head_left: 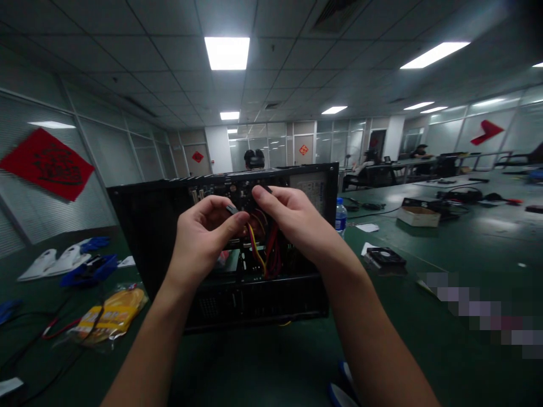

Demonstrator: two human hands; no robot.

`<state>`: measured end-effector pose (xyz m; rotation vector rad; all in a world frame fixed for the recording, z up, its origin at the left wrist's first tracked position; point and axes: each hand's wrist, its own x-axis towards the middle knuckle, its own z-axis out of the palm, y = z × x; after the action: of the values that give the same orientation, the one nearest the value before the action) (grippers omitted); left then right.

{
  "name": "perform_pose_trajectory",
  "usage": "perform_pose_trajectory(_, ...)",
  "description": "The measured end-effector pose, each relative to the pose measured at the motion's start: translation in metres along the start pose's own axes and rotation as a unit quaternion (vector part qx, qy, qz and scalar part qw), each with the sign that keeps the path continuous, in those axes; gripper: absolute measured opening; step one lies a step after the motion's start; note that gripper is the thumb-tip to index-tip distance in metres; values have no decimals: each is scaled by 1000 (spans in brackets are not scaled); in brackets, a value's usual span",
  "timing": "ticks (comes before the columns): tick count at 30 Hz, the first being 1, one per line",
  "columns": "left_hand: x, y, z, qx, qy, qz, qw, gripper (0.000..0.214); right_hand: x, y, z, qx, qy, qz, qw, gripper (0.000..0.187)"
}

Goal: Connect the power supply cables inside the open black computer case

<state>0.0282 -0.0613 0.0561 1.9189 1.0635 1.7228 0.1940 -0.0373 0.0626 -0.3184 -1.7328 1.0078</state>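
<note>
A black computer case (pixel 144 237) stands on the green table in front of me, its open side facing me. In front of its opening, my left hand (pixel 199 237) pinches a small dark cable connector (pixel 232 209) between thumb and fingers. Close beside it, my right hand (pixel 299 217) is closed, with a dark piece at its fingertips that I cannot make out. Yellow and red power wires (pixel 257 249) hang between the hands down into the case. Part of a circuit board (pixel 240 189) shows behind the fingers; my hands hide the rest.
Left of the case lie a yellow bagged item (pixel 114 311), a blue tray (pixel 89 271), white gloves (pixel 59 263) and loose black cables. To the right are a water bottle (pixel 340 217), a black fan (pixel 386 257) and a cardboard box (pixel 418 216). Other people sit farther back.
</note>
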Motion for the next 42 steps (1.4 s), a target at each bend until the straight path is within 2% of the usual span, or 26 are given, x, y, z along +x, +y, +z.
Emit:
perform_pose_trajectory(6,-3,-1,1,-37,25,-1,999,44,-3,-7,-4,-28,23,-15,999,43)
perform_pose_trajectory(12,-9,11,5,-23,43,-14,999,50,-5,-8,-1,-31,9,-27,999,41)
perform_pose_trajectory(21,-16,21,7,45,28,31,998,46,-9,-13,1,-94,83,-59,990,39)
perform_pose_trajectory(29,-23,25,4,72,11,60,995,58,-9,-13,3,-106,111,-98,983,40)
perform_pose_trajectory(37,-23,29,0,54,-17,16,998,61,-11,-17,-4,-88,108,-79,987,37)
perform_pose_trajectory(42,-24,29,1,71,-20,4,997,54,-12,-17,-6,-98,112,-91,985,36)
